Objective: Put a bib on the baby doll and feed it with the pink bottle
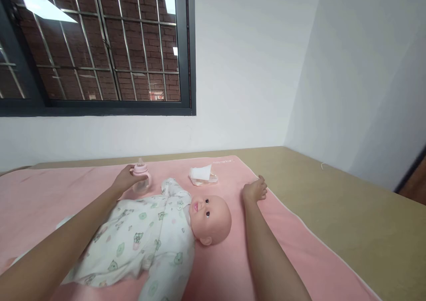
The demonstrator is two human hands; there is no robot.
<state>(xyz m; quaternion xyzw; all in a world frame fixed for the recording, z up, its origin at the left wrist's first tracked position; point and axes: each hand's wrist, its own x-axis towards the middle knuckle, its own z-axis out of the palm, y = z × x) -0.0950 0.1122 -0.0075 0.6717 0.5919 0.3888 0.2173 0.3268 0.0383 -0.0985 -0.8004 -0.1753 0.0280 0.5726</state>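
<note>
One hand (126, 178), the left, curls around a pink bottle (142, 186).

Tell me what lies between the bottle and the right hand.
In the head view, the doll's sleeve and a small packet lie between the bottle and the right hand, with pink mat showing around them.

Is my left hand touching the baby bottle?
Touching: in the head view, your left hand grips the baby bottle, thumb lying across its side.
</note>
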